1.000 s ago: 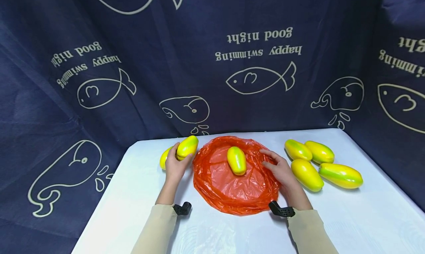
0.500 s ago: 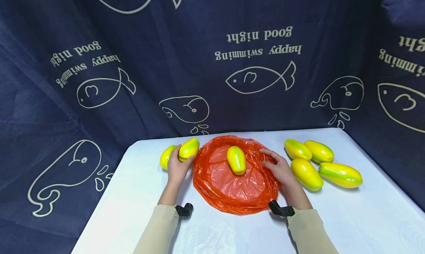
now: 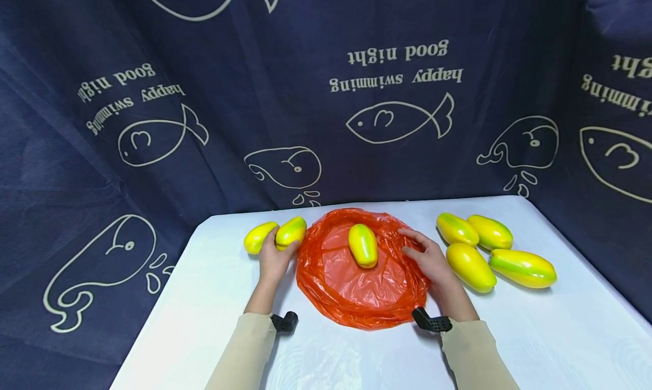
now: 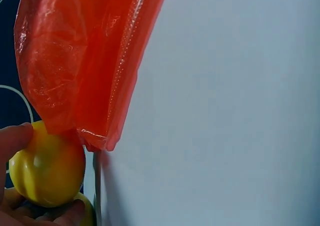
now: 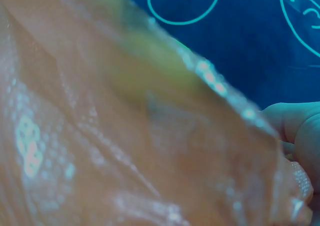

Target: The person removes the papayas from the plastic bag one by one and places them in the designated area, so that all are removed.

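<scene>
My left hand (image 3: 275,260) grips a yellow-green papaya (image 3: 291,233) just left of the red plastic bag (image 3: 331,299). In the left wrist view, the thumb and fingers lie round that papaya, which touches or overlaps the bag's rim. Close behind the hand is another papaya (image 3: 260,238) on the table. The bag stands with its mouth spread, and one papaya (image 3: 363,246) lies inside. On the bag's right side, my right hand (image 3: 430,260) holds the rim. The right wrist view shows fingers (image 5: 300,131) at the plastic edge, with the bag blurring most of that view.
Several more papayas (image 3: 471,268) lie grouped on the white table (image 3: 351,361) to the right of the right hand. A dark blue curtain (image 3: 305,118) with fish and whale drawings rises behind the table and along its sides.
The left hand has shifted slightly right and nearer with its papaya. The other papaya on the left has turned and lies more level. The right hand and bag stay almost still.
</scene>
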`<action>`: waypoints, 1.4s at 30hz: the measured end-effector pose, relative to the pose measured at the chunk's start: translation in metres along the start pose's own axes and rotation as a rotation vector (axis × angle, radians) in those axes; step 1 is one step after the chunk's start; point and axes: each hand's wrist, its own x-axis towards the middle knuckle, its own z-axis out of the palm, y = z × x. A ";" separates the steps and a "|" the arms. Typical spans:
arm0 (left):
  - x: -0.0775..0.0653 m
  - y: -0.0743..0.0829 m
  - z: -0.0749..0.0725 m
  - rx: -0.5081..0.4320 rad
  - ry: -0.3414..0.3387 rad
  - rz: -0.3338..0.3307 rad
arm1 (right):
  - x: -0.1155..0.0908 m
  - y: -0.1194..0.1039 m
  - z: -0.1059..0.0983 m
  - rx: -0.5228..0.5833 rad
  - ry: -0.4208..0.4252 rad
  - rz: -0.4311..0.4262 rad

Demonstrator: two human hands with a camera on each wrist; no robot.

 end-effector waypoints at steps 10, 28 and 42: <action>0.000 -0.005 -0.001 -0.001 -0.032 -0.031 | 0.000 0.001 -0.001 0.011 -0.004 -0.004; -0.002 -0.006 -0.004 -0.032 -0.054 -0.037 | -0.001 0.001 0.001 0.008 0.011 0.005; -0.001 -0.005 -0.005 -0.046 -0.029 -0.004 | -0.001 0.002 0.001 0.017 0.010 0.006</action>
